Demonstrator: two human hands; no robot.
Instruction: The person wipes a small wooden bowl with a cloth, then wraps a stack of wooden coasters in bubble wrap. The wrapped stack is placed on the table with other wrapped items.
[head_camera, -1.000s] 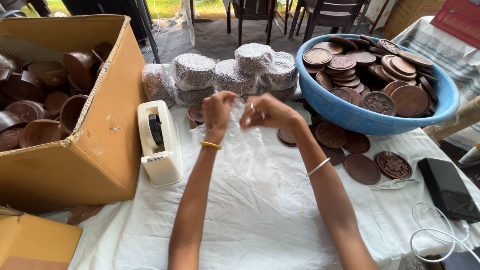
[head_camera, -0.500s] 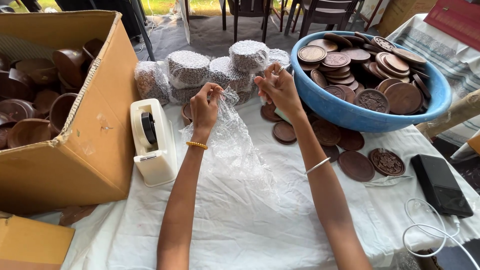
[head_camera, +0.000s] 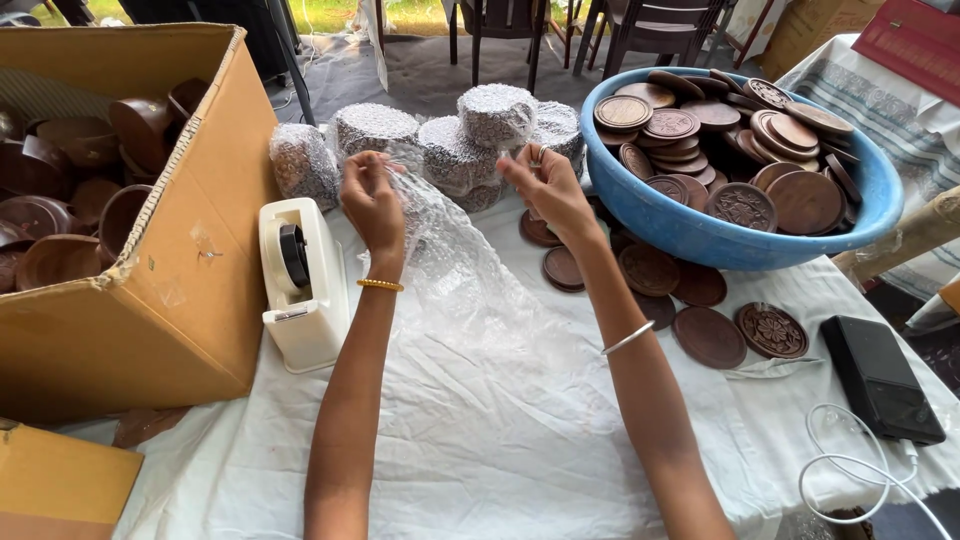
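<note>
Both hands higher than half second ago, sheet lifted further off worktop. Left hand and right hand each pinch top edge of bubble wrap sheet. Sheet hangs toward 6 o'clock, edge running 9-to-3 between grips; wrapped bundles at 12.

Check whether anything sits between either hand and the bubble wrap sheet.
Nothing visible does. The left hand and right hand each already pinch the top edge of the bubble wrap sheet, lifted above the white cloth.
</note>
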